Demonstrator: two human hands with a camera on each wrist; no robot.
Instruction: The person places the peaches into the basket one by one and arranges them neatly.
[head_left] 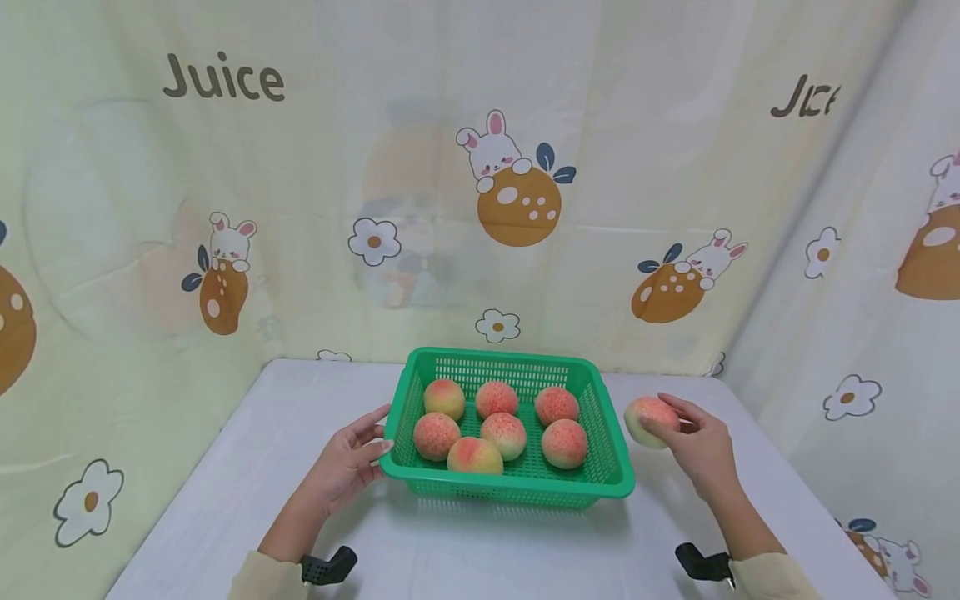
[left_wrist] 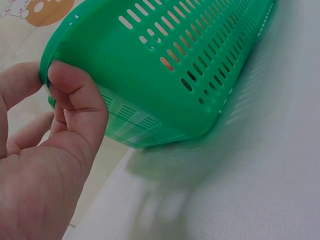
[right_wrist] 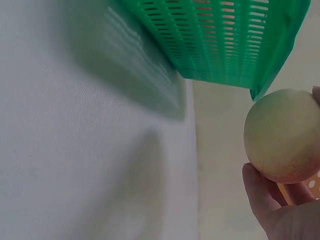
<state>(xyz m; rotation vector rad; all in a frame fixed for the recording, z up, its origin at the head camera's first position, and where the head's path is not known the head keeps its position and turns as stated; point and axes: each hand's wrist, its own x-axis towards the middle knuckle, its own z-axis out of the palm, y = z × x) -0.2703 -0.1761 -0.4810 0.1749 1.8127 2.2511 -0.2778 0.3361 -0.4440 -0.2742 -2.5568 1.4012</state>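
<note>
A green plastic basket with slotted walls holds several peaches, reddish and yellow. At its left end, my left hand grips the rim; in the left wrist view the left hand has its fingers curled at the rim of the basket. Just right of the basket, my right hand holds one more peach between thumb and fingers, above the table. The right wrist view shows that peach pale with a red blush, close beside the basket's corner, and the right hand below it.
The basket stands on a white-covered table. Behind it hangs a cream curtain printed with rabbits, oranges and flowers, and another curtain side closes off the right. Dark wrist straps sit at both cuffs.
</note>
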